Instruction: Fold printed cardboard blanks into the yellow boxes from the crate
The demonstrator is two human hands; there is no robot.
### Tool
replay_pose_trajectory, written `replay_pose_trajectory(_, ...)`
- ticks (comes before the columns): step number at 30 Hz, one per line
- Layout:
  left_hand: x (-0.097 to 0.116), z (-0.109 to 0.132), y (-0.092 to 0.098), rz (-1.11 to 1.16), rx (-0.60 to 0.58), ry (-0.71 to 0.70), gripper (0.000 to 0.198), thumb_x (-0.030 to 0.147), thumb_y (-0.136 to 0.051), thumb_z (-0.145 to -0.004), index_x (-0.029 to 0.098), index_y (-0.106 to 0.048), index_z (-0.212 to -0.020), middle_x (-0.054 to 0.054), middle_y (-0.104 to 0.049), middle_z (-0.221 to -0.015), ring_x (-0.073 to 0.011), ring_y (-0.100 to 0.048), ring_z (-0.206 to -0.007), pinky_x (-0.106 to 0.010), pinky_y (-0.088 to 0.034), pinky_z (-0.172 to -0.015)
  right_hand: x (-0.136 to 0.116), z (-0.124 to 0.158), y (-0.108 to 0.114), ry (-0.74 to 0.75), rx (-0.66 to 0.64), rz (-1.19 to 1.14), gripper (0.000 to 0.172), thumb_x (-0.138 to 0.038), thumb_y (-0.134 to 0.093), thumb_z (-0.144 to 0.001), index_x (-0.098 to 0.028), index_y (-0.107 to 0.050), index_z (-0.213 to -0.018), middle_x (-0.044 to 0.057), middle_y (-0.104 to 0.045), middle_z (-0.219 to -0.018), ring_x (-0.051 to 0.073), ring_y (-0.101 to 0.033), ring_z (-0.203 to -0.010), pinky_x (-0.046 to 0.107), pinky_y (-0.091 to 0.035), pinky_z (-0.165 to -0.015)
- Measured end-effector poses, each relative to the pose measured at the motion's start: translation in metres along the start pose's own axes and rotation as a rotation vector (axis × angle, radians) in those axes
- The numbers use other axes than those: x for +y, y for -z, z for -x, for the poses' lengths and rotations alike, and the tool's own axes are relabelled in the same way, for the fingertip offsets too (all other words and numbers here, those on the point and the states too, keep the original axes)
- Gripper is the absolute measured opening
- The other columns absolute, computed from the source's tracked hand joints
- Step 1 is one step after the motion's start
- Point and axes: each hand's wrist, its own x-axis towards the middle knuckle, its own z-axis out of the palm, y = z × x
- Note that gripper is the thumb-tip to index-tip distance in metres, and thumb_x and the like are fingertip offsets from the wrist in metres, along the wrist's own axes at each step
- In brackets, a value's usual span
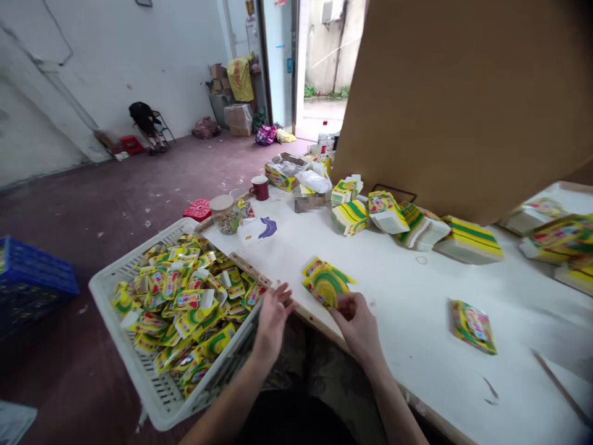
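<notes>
My right hand (pixel 356 321) grips the near edge of a small stack of flat yellow-green printed cartons (pixel 325 282) lying on the white table (pixel 417 309). Beside it, my left hand (pixel 274 311) hovers at the table's wooden front edge, fingers apart and holding nothing. Just left of that hand stands a white plastic crate (pixel 139 371) filled with several folded yellow-green boxes (pixel 185 303).
Stacks of flat cartons (pixel 467 240) line the table's back, below a large brown cardboard sheet (pixel 463 105). One flat carton (pixel 473 326) lies at the right. A red mug (pixel 260 187) and a jar (pixel 225 214) stand at the far left corner. A blue crate (pixel 32 281) sits on the floor.
</notes>
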Motion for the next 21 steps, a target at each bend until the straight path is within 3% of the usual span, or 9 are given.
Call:
replay_pose_trajectory(2, -0.004, 0.004, -0.013, 0.062, -0.168, 0.025, 0.070, 0.055, -0.083, -0.052, 0.019, -0.061, -0.108, -0.012, -0.063, -0.114, -0.0285, -0.058, -0.108, -0.041, -0.049, -0.090, -0.016, 0.015, -0.009, 0.042, -0.143, -0.094, 0.018, -0.030, -0.063, -0.075, -0.023, -0.047, -0.075, -0.002, -0.056, -0.068, 0.015, -0.052, -0.058, 0.027, -0.044, -0.055)
replay_pose_trajectory(4, -0.004, 0.005, -0.022, 0.086, -0.229, 0.054, 0.058, 0.056, -0.079, -0.057, 0.016, -0.064, -0.096, -0.011, -0.067, -0.097, -0.0279, -0.062, -0.097, -0.039, -0.050, -0.084, -0.029, 0.029, -0.019, 0.075, -0.259, -0.167, 0.021, -0.030, -0.063, -0.075, -0.023, -0.045, -0.067, -0.004, -0.051, -0.061, 0.013, -0.047, -0.053, 0.025, -0.041, -0.051)
replay_pose_trajectory(6, -0.001, 0.004, -0.028, 0.086, -0.195, 0.060, 0.049, 0.060, -0.069, -0.067, 0.014, -0.064, -0.082, -0.008, -0.065, -0.078, -0.0249, -0.064, -0.083, -0.036, -0.052, -0.076, -0.039, 0.040, -0.028, 0.090, -0.310, -0.214, 0.022, -0.032, -0.061, -0.078, -0.022, -0.045, -0.066, -0.004, -0.050, -0.061, 0.013, -0.047, -0.056, 0.024, -0.041, -0.052)
replay_pose_trajectory(10, 0.003, -0.002, -0.030, 0.107, -0.064, 0.008, 0.059, 0.075, -0.047, -0.076, 0.018, -0.058, -0.069, 0.000, -0.053, -0.060, -0.0161, -0.058, -0.062, -0.028, -0.050, -0.064, -0.048, 0.045, -0.042, 0.094, -0.296, -0.321, 0.024, -0.034, -0.069, -0.074, -0.022, -0.050, -0.082, -0.001, -0.054, -0.077, 0.016, -0.050, -0.071, 0.028, -0.045, -0.065)
replay_pose_trajectory(14, 0.000, -0.005, -0.023, 0.023, 0.002, -0.036, 0.069, 0.084, -0.044, -0.068, 0.018, -0.062, -0.078, -0.003, -0.061, -0.071, -0.0191, -0.063, -0.076, -0.028, -0.052, -0.072, -0.044, 0.035, -0.043, 0.001, -0.291, -0.375, 0.029, -0.034, -0.067, -0.077, -0.021, -0.049, -0.096, -0.002, -0.055, -0.073, 0.015, -0.050, -0.065, 0.027, -0.042, -0.060)
replay_pose_trajectory(17, -0.001, -0.003, -0.017, -0.161, -0.035, -0.128, 0.053, 0.069, -0.060, -0.074, 0.019, -0.065, -0.091, -0.004, -0.067, -0.085, -0.0202, -0.064, -0.090, -0.028, -0.051, -0.081, -0.039, 0.026, -0.035, -0.006, -0.252, -0.319, 0.020, -0.036, -0.059, -0.083, -0.020, -0.053, -0.093, -0.002, -0.055, -0.070, 0.015, -0.051, -0.062, 0.026, -0.042, -0.058)
replay_pose_trajectory(21, 0.002, -0.005, -0.014, -0.264, -0.078, -0.152, 0.028, 0.041, -0.074, -0.075, 0.016, -0.067, -0.086, -0.001, -0.068, -0.075, -0.0154, -0.064, -0.070, -0.025, -0.051, -0.068, -0.036, 0.021, -0.025, 0.017, -0.207, -0.254, 0.020, -0.038, -0.053, -0.087, -0.020, -0.053, -0.077, -0.002, -0.053, -0.065, 0.015, -0.050, -0.059, 0.026, -0.042, -0.055)
